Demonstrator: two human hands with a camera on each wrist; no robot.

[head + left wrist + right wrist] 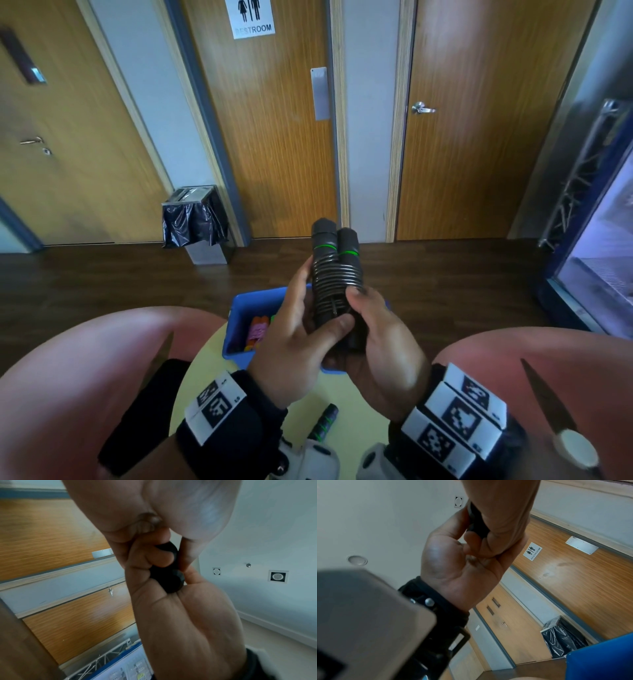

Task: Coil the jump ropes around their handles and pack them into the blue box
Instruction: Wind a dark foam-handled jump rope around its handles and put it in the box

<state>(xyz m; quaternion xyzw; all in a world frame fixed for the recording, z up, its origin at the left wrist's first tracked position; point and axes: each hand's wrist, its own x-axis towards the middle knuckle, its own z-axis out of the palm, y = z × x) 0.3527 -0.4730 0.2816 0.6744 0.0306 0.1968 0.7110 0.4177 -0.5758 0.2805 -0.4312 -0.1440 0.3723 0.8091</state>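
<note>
Both my hands hold the black jump rope [334, 270] upright, above the blue box [245, 308]. Its two handles sit side by side w/ green rings near the top, the rope coiled tight round the middle. Left hand [301, 342] wraps the lower part, thumb across the front; right hand [383, 339] curls round the other side, thumb tip on the coils. Box sits on the yellow bench [342, 411], colourful bundles inside. Another coiled rope [325, 421] lies on the bench near my wrists.
</note>
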